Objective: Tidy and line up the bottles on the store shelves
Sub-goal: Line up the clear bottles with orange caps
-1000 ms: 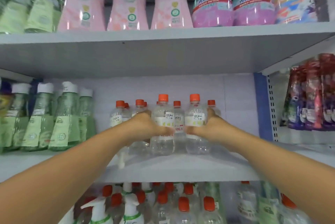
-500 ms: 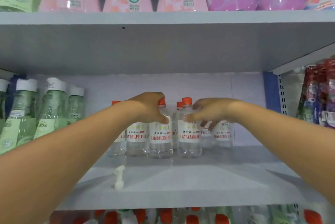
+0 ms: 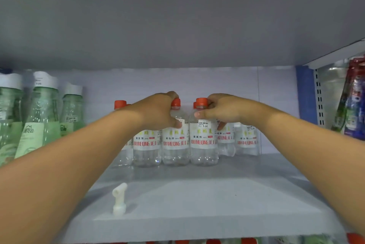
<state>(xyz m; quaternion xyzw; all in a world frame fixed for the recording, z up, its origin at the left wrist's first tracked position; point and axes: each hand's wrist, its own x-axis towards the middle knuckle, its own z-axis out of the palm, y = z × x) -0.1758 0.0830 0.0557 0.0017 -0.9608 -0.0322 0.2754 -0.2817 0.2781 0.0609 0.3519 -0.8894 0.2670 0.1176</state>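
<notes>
Several clear bottles with orange caps and white labels with red print stand in a cluster toward the back of the grey middle shelf [image 3: 197, 200]. My left hand [image 3: 158, 113] grips the neck of one front bottle [image 3: 175, 145], its thumb on the shoulder. Beside it, my right hand [image 3: 223, 110] curls round the neck of the price-tagged bottle [image 3: 203, 145]. Further bottles of the same kind [image 3: 245, 141] stand behind and to the right, partly hidden by my hands.
Green bottles with white caps [image 3: 41, 113] stand at the left of the same shelf. A loose white pump nozzle [image 3: 119, 198] lies near the shelf's front edge. Packaged goods [image 3: 353, 101] hang in the bay to the right, past a blue upright [image 3: 306, 95].
Both hands pushed the clear bottles back from the shelf's front and moved up from the bodies to the necks. The view has tilted so the middle shelf fills the frame.
</notes>
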